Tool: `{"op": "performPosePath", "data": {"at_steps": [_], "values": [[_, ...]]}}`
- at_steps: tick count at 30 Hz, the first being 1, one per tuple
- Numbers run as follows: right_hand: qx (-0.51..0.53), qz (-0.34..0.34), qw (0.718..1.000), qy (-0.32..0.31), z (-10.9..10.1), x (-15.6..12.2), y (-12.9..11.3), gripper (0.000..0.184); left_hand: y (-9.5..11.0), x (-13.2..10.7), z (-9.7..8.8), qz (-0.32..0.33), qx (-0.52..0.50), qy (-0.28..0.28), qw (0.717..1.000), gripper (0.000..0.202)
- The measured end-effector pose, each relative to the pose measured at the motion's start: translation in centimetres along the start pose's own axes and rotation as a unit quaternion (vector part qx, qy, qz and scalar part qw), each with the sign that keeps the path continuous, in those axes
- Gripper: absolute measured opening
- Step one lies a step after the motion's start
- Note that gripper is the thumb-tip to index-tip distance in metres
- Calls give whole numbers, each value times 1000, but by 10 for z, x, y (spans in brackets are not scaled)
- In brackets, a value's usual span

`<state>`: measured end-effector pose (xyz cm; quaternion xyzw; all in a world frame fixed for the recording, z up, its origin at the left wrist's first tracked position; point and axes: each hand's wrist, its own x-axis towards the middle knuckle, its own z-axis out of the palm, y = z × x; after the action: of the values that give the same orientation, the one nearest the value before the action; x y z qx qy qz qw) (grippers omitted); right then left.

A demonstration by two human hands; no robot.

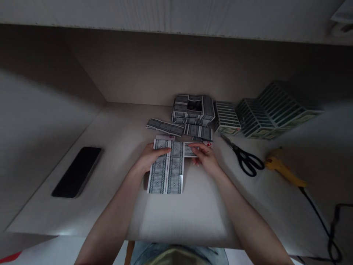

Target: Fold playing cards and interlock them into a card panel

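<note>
My left hand [150, 157] grips the left edge of a panel of playing cards [175, 169], its thumb lying across the top face. The panel is two columns of cards joined side by side, patterned backs up. At its upper right, my right hand [205, 156] pinches a single playing card [189, 149] turned sideways, with one edge against the panel. Just beyond lie two strips of joined cards [165, 127]. A few red-marked card faces peek out near the strips. The fingers under the panel are hidden.
Behind the strips stands a box-like structure of cards [180, 105] with a square opening. To its right are stacked card blocks [227, 116]. Black-handled scissors [246, 160] and a yellow glue gun [285, 171] with a cord lie right; a phone [77, 172] lies left.
</note>
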<state>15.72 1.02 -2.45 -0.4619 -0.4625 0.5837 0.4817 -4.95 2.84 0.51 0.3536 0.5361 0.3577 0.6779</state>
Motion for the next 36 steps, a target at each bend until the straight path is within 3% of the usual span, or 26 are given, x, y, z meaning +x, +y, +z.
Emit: {"op": "performPosePath", "data": {"at_steps": [6,11,13,16,19,26,31,36], "values": [[28,-7,999,36,-7,2,1,23,3,0,-9,21,7,17,1000,34],[135,-6,989,57,-15,2,-9,45,5,3,-18,45,-1,36,998,37],[155,0,987,46,-15,1,-10,41,4,4,-18,43,-8,28,999,37],[106,17,992,62,-11,0,-6,22,2,6,-16,45,-17,20,999,34],[43,13,995,89,-7,-2,0,34,2,4,-13,45,-13,18,999,33],[4,2,998,62,-4,-3,0,44,6,0,-12,41,-10,17,999,33],[13,1,997,80,-3,-3,0,41,5,0,-12,46,-15,21,999,34],[-43,20,998,36,-4,-4,0,42,6,-1,-11,40,-19,24,999,35]]}}
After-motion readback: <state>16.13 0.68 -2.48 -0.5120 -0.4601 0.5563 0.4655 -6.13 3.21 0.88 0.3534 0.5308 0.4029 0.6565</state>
